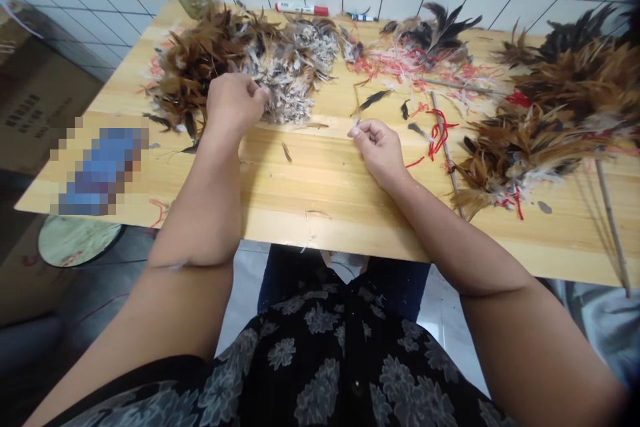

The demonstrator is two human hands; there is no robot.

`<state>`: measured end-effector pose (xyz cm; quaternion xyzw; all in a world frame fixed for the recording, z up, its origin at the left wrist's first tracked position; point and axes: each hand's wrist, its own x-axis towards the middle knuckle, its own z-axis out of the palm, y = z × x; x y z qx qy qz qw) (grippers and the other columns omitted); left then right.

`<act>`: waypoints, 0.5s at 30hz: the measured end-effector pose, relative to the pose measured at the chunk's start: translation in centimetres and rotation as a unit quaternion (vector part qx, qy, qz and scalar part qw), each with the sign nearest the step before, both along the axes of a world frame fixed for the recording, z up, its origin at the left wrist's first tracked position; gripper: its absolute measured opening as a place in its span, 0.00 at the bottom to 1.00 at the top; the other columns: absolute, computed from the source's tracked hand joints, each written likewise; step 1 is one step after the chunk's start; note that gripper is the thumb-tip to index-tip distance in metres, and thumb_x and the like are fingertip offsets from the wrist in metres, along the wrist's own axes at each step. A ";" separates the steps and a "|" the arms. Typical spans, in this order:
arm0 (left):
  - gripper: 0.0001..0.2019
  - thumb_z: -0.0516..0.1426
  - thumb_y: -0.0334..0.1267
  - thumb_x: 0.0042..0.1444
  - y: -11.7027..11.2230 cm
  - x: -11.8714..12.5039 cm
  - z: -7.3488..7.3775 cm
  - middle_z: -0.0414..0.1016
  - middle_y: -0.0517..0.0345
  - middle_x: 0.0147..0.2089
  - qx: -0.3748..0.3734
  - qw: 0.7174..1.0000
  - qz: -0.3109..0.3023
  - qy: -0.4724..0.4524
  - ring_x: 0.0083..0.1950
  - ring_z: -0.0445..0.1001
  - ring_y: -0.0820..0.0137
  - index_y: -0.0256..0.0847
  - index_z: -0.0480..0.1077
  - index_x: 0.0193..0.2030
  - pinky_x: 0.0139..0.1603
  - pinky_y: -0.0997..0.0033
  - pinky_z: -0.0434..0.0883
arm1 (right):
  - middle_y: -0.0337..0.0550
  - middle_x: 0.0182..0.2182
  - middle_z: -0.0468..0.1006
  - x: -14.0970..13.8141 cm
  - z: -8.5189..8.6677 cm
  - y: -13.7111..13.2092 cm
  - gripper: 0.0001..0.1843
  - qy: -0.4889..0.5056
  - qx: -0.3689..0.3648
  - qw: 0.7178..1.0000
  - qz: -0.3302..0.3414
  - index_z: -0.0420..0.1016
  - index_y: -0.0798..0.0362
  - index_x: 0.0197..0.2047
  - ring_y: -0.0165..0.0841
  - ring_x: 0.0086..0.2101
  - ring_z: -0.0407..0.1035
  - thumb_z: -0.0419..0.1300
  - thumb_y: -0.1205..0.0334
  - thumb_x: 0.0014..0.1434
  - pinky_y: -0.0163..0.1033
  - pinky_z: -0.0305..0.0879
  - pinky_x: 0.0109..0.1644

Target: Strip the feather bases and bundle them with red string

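Observation:
A large heap of loose brown and grey-white feathers (295, 70) lies at the back left of the table. My left hand (235, 100) is over the heap's front, fingers curled and pinched together; whatever they hold is hidden. Nearer the middle, my right hand (377, 147) pinches a small thin feather (357, 107) upright between thumb and forefinger. A dark loose feather (375, 100) lies on the wood just beyond it. To the right of this hand are red strings (440, 132) beside a thin stick (443, 130).
Brown feather bundles (525, 153) on sticks fill the right side. Red and white string scraps (395, 63) lie at the back, near a red-and-white marker (301, 9) by the tiled wall. A blurred blue item (105, 167) is at the left of the wooden table (280, 213).

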<state>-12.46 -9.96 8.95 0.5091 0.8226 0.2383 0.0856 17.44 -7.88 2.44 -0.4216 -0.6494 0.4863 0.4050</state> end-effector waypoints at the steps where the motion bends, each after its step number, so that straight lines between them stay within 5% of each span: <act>1: 0.13 0.66 0.43 0.75 0.2 0.2 -0.2 0.88 0.48 0.49 -0.014 1.000 0.001 0.005 0.66 0.85 0.48 0.44 0.75 0.37 0.67 0.51 0.70 | 0.28 0.26 0.64 0.0 0.0 0.0 0.15 -0.002 0.002 1.000 -0.002 0.71 0.47 0.37 0.29 0.29 0.56 0.69 0.63 0.76 0.41 0.56 0.40; 5: 0.17 0.70 0.43 0.71 1.8 -0.9 -2.7 0.81 0.55 0.38 -0.012 1.000 -0.014 -0.007 0.64 0.84 0.50 0.47 0.70 0.32 0.68 0.51 0.70 | 0.28 0.26 0.63 0.0 -0.1 0.2 0.15 -0.001 0.006 1.000 -0.001 0.71 0.47 0.37 0.29 0.29 0.54 0.68 0.64 0.76 0.41 0.55 0.40; 10: 0.31 0.82 0.56 0.62 3.5 -4.3 -6.5 0.58 0.63 0.24 0.175 0.964 -0.134 -0.151 0.53 0.76 0.57 0.49 0.66 0.28 0.68 0.55 0.72 | 0.30 0.26 0.63 0.1 -0.6 0.5 0.15 0.004 0.016 1.000 0.003 0.71 0.46 0.37 0.30 0.30 0.55 0.69 0.61 0.76 0.41 0.56 0.41; 15: 0.29 0.83 0.64 0.61 2.4 -2.3 -4.7 0.69 0.59 0.28 0.116 0.924 -0.208 -0.301 0.43 0.72 0.58 0.49 0.73 0.36 0.55 0.49 0.76 | 0.31 0.26 0.62 0.1 -0.9 0.6 0.14 0.008 0.016 1.000 0.011 0.71 0.46 0.37 0.31 0.31 0.55 0.68 0.59 0.76 0.40 0.58 0.41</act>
